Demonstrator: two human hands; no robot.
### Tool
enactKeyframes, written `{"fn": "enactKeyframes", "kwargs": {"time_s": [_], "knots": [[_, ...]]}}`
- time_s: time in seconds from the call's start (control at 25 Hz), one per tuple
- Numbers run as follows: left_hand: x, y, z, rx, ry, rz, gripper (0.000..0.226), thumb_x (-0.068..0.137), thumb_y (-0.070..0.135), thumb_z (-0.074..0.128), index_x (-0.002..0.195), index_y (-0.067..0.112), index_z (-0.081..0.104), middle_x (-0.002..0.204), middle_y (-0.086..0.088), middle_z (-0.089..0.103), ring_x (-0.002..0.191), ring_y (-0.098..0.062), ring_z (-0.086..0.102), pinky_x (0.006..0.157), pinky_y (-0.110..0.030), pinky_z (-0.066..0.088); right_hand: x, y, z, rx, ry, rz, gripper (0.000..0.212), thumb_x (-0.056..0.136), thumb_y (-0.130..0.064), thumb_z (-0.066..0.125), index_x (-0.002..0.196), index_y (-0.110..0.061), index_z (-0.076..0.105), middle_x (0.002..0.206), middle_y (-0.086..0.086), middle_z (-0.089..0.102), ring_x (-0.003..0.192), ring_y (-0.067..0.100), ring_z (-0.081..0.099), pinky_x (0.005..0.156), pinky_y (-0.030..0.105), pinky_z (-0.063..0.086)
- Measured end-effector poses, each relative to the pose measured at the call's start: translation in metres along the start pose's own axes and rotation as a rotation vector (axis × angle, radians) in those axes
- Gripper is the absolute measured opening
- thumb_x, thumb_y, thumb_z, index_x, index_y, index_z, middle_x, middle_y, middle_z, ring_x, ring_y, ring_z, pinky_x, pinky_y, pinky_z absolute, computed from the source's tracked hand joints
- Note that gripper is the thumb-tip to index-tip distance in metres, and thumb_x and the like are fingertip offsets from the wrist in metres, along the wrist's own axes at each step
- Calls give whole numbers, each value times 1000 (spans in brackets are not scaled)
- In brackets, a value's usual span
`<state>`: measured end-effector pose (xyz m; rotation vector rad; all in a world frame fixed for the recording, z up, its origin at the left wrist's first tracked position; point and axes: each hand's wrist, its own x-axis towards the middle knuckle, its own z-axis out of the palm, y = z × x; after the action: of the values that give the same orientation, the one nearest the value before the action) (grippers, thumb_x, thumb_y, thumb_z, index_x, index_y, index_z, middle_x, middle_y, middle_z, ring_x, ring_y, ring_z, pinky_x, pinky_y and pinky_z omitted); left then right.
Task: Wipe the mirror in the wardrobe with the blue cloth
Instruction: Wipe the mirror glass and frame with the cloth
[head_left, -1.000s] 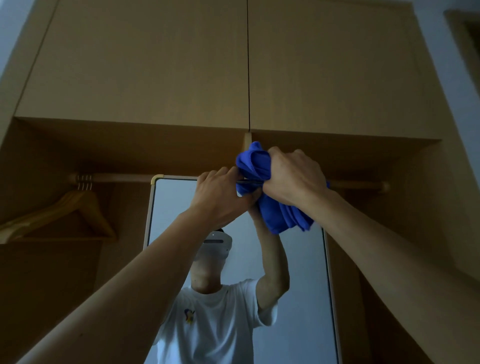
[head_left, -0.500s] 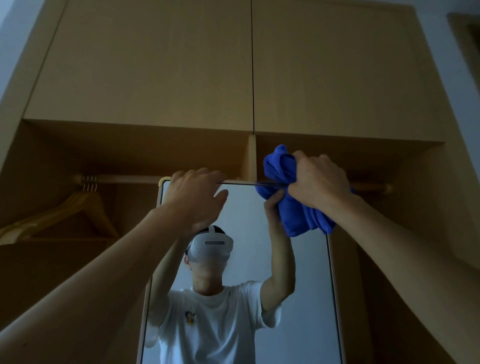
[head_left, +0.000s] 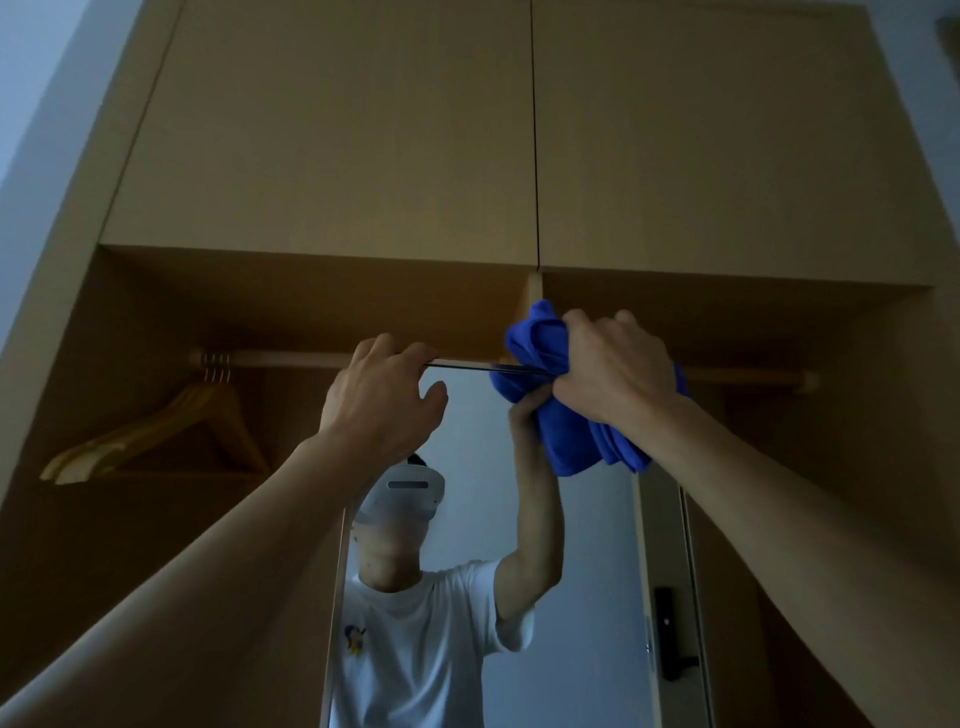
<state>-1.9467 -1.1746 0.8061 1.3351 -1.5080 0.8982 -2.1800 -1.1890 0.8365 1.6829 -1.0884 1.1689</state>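
The right hand (head_left: 613, 369) is clamped round a bunched blue cloth (head_left: 566, 441), fingers curled tight, with one lobe of fabric pushing up above the knuckles and the rest hanging below the wrist. The wad sits astride the top edge of the mirror (head_left: 587, 571), near its right end, so the cloth seems to be working that thin upper rim rather than the glass face. The left hand (head_left: 379, 410) grips the same top edge further left, fingers hooked over it and thumb in front, bracing the panel. The cloth looks soft, light and limp (it folds wherever it is squeezed), so it probably handles best gathered in the palm as a pad, with loose tails kept clear. The mirror looks stiff, smooth and fragile, and since it stands out from the wardrobe it may shift under pressure. Holding its edge with one hand while the other presses lightly seems the sound grip. Behind it run the hanging rail (head_left: 291, 358) and wooden hangers (head_left: 156, 436) on the left, with the closed upper doors (head_left: 337, 130) above.
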Motion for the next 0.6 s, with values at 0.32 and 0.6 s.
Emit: {"fn": "enactKeyframes", "kwargs": {"time_s": [0.32,0.6], "knots": [[-6,-15,-8,-78,3,19,43,95,36,56,135,19,54,129,-3,57,121,-23,51,83,-29,37,17,-80,2,147,34,-118,28,80,-28,63,96,-18,43,70,-3,43,80,25,47,61,34,35],[-13,-18,-5,-166,20,-59,54,98,39,55,149,25,44,144,-4,47,119,-29,58,84,-30,37,2,-28,3,114,41,-33,25,82,-26,62,98,-21,43,74,-4,49,84,24,51,63,34,39]]}}
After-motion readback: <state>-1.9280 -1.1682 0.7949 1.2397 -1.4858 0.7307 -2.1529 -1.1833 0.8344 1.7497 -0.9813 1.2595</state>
